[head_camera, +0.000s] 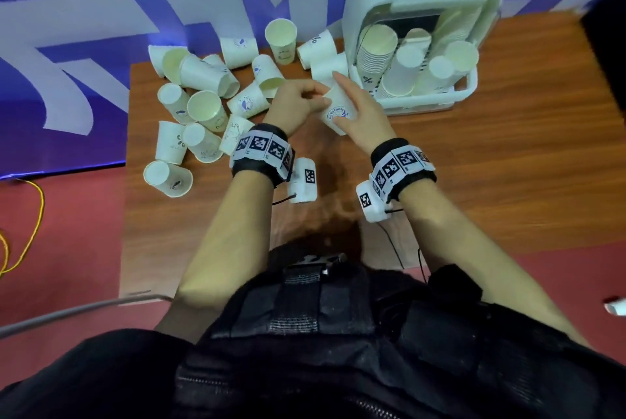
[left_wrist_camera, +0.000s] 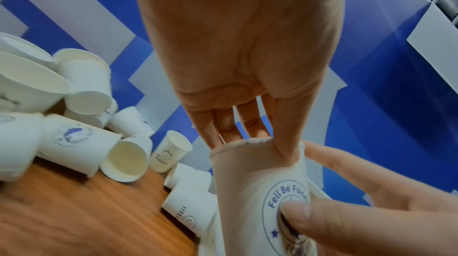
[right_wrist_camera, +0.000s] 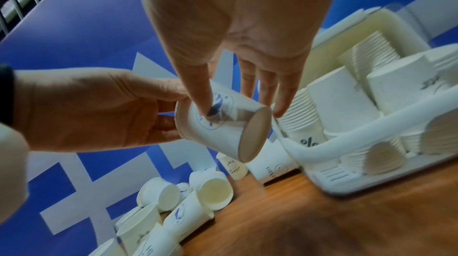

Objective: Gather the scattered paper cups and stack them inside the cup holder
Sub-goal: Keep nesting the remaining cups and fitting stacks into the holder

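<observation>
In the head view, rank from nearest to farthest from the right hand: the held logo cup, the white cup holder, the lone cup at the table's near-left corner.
From the right hand:
1. White paper cup with blue round logo, in its grip.
2. White plastic cup holder, just right.
3. Upside-down white paper cup, far left corner.

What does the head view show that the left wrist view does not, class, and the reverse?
Only the head view shows the white cup holder with stacks already in it, both marker wristbands, and the whole table. Only the left wrist view shows the left hand's fingers tucked inside the held cup's rim, and its "Fell Be Funn" print up close. Both show the right hand on that cup and the scattered cups.
</observation>
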Action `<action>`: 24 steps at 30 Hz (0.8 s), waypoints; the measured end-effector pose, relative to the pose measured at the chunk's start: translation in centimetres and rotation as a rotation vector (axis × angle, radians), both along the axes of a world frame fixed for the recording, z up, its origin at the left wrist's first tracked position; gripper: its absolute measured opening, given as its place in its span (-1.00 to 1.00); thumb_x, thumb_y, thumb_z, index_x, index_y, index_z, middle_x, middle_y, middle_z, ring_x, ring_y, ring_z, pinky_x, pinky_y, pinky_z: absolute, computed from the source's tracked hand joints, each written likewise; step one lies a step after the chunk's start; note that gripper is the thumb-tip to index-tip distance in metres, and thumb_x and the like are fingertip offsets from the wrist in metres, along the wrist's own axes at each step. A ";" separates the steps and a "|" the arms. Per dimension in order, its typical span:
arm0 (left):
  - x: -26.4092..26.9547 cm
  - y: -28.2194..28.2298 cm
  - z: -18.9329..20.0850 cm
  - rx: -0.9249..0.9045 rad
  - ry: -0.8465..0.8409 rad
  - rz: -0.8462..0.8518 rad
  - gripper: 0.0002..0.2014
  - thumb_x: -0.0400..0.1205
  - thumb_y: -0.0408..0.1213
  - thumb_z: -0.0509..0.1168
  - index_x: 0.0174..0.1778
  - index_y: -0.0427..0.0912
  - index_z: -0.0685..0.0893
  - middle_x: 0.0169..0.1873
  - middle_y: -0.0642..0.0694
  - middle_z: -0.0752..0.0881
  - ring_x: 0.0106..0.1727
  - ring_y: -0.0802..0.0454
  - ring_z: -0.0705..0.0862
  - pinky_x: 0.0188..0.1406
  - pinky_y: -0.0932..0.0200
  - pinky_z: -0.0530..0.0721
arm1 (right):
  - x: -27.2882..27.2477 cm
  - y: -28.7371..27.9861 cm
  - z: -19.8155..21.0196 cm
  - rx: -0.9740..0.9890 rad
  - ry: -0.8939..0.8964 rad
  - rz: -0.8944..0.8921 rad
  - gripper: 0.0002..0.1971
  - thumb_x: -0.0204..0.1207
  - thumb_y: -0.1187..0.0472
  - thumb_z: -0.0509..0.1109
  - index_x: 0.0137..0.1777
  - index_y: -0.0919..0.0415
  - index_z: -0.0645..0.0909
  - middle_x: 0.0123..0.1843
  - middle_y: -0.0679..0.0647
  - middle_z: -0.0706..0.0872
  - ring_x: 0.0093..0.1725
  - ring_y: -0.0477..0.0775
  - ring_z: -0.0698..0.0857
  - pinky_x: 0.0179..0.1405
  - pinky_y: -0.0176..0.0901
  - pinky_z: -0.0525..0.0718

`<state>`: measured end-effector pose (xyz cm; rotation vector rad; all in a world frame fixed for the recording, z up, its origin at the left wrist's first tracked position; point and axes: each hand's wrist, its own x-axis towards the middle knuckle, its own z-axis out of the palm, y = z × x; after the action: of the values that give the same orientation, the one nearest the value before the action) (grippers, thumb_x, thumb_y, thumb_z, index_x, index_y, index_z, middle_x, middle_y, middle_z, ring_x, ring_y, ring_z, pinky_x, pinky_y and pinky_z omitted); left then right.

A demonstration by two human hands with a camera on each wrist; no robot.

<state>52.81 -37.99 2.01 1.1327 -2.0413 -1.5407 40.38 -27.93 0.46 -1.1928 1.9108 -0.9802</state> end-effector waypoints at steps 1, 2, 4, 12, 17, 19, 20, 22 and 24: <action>-1.1 0.3 0.1 -0.008 -0.005 -0.001 -0.88 0.52 -0.44 0.43 -0.08 -0.19 0.75 -0.23 -0.04 0.74 -0.14 0.10 0.67 0.10 0.14 0.67 | -1.1 0.4 0.3 -0.006 -0.002 -0.010 -0.31 0.47 0.35 0.40 0.57 -0.08 0.31 0.46 0.11 0.47 0.40 0.05 0.49 0.45 0.02 0.48; -2.3 0.6 0.2 -0.021 -0.015 -0.003 -0.88 0.50 -0.42 0.44 -0.08 -0.18 0.75 -0.20 -0.10 0.75 -0.10 0.03 0.68 0.14 0.04 0.68 | -2.1 0.9 0.7 -0.020 -0.008 -0.026 -0.37 0.46 0.36 0.39 0.51 -0.05 0.38 0.40 0.11 0.52 0.34 0.06 0.53 0.40 0.06 0.53; -4.6 1.3 0.3 -0.046 -0.041 0.003 -0.89 0.48 -0.41 0.46 -0.12 -0.17 0.75 -0.17 -0.17 0.75 -0.09 -0.03 0.68 0.15 -0.02 0.68 | -4.0 1.6 1.4 -0.055 -0.014 -0.070 -0.53 0.46 0.37 0.38 0.36 0.08 0.47 0.25 0.08 0.60 0.24 0.06 0.59 0.31 0.08 0.58; -13.0 4.7 -0.2 -0.112 -0.019 -0.010 -0.92 0.52 -0.45 0.41 -0.14 -0.20 0.69 -0.35 0.10 0.63 -0.30 0.24 0.58 -0.21 0.44 0.55 | -11.6 4.9 1.5 -0.058 0.002 -0.153 -0.85 0.51 0.32 0.32 0.00 0.07 0.48 0.02 0.07 0.67 0.07 0.09 0.66 0.09 0.12 0.68; -18.6 6.3 -0.1 -0.267 -0.017 -0.071 -0.94 0.45 -0.41 0.44 -0.22 -0.18 0.74 -0.22 0.02 0.67 -0.06 0.06 0.61 0.02 0.13 0.56 | -16.4 6.5 0.7 -0.118 0.046 -0.286 -0.94 0.55 0.25 0.37 -0.11 0.20 0.54 -0.18 0.05 0.63 -0.08 0.12 0.65 -0.04 -0.03 0.64; -20.6 6.4 -0.4 -0.334 -0.046 -0.073 -0.91 0.44 -0.38 0.45 -0.16 -0.21 0.77 -0.10 -0.08 0.68 0.09 0.03 0.56 0.15 0.11 0.48 | -18.4 6.9 0.5 -0.158 0.079 -0.327 -0.95 0.53 0.27 0.38 -0.13 0.20 0.56 -0.16 0.06 0.63 -0.13 0.08 0.63 -0.09 -0.13 0.63; -21.5 6.3 -0.5 -0.355 -0.054 -0.068 -0.88 0.44 -0.36 0.45 -0.13 -0.19 0.77 -0.04 -0.11 0.69 0.15 -0.01 0.56 0.21 0.09 0.46 | -19.4 7.0 0.5 -0.173 0.090 -0.343 -0.97 0.53 0.28 0.37 -0.12 0.20 0.56 -0.12 0.07 0.64 -0.14 0.03 0.62 -0.11 -0.27 0.61; -23.2 5.9 -0.5 -0.359 -0.045 -0.073 -0.88 0.47 -0.34 0.43 -0.09 -0.16 0.76 -0.01 -0.10 0.72 0.16 -0.02 0.58 0.22 0.13 0.48 | -21.1 7.0 0.8 -0.207 0.107 -0.367 -0.99 0.53 0.32 0.35 -0.10 0.23 0.57 -0.06 0.07 0.62 -0.15 -0.03 0.58 -0.21 -0.51 0.51; -24.9 5.6 -0.1 -0.352 -0.027 -0.087 -0.90 0.51 -0.36 0.40 -0.07 -0.20 0.74 -0.02 -0.08 0.71 0.08 0.05 0.60 0.11 0.25 0.48 | -22.6 6.6 0.8 -0.247 0.122 -0.392 -0.98 0.52 0.33 0.35 -0.12 0.23 0.57 -0.09 -0.01 0.57 -0.20 0.03 0.56 -0.20 -0.35 0.57</action>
<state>27.90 -32.37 1.92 0.9436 -2.2904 -1.1424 17.78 -21.36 1.23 -1.0493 2.2224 -1.4117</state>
